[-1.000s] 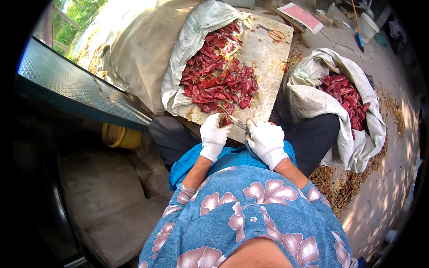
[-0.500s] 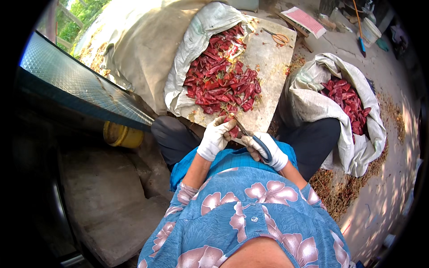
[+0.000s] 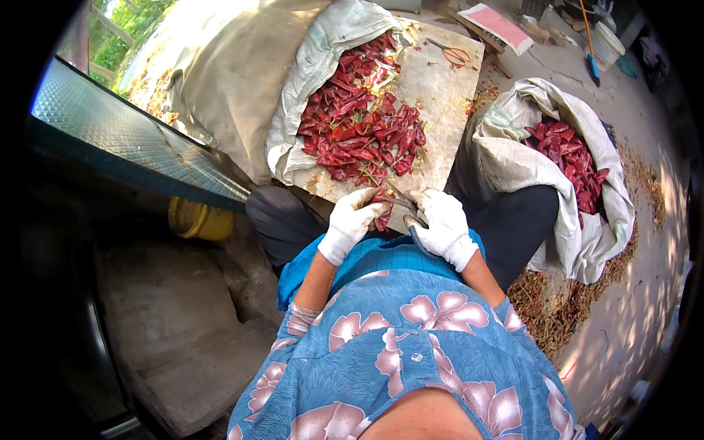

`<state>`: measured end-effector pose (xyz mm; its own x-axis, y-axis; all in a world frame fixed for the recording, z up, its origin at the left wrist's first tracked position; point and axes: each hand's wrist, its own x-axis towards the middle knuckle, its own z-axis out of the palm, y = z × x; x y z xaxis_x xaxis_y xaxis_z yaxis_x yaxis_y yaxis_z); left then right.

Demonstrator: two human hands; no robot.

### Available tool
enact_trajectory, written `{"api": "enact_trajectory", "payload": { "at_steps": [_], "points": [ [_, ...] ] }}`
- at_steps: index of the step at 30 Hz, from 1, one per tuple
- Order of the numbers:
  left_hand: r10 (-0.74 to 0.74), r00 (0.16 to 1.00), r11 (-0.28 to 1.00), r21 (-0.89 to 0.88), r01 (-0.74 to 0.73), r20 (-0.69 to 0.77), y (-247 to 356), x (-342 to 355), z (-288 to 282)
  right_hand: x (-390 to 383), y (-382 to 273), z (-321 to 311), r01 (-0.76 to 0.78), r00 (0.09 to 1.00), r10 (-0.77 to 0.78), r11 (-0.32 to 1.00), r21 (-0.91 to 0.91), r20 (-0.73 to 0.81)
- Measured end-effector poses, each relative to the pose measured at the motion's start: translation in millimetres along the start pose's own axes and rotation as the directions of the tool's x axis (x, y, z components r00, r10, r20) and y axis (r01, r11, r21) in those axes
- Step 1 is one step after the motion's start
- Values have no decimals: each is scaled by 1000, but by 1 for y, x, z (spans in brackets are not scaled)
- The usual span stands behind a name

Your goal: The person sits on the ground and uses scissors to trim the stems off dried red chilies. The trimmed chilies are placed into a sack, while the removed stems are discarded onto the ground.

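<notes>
My left hand [image 3: 352,220], in a white glove, pinches a dried red chili pepper [image 3: 383,218] over my lap. Close on its right, my right hand [image 3: 441,224], gloved too, grips dark-handled scissors [image 3: 413,214]. Their blades are spread and point toward the stem end of the pepper, beside my left fingertips. Whether the blades touch it I cannot tell. Just beyond my hands, a heap of dried red chilies [image 3: 359,139] spills from a white woven sack [image 3: 287,117] onto a pale board [image 3: 447,95].
Orange-handled scissors [image 3: 453,55] lie on the board's far part. At my right stands an open white sack [image 3: 506,147] holding red chilies [image 3: 568,158]. Stem scraps [image 3: 557,315] cover the floor beside it. A yellow bucket [image 3: 199,220] sits at left, below a metal-edged panel [image 3: 139,132].
My right hand has turned and moved slightly up, and the scissors' blades have spread apart. My left hand still holds the pepper in nearly the same place.
</notes>
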<state>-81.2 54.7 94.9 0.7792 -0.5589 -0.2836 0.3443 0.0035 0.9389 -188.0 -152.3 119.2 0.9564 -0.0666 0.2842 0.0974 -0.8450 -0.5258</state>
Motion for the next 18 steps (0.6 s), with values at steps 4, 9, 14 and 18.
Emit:
{"api": "enact_trajectory", "payload": {
  "at_steps": [4,9,14,18],
  "points": [
    [36,999,999,-19,-35,32,-1,-2,1,0,0,-3,8,999,-6,999,-37,46],
    [-36,998,999,4,36,58,4,-3,-5,-2,2,-1,12,996,-5,997,-77,88],
    [41,997,987,150,-51,71,31,-15,2,-4,0,4,10,991,-4,999,-46,132],
    [-68,994,995,83,60,86,34,-13,-2,-4,-5,7,-52,975,63,997,-58,213]
  ]
}}
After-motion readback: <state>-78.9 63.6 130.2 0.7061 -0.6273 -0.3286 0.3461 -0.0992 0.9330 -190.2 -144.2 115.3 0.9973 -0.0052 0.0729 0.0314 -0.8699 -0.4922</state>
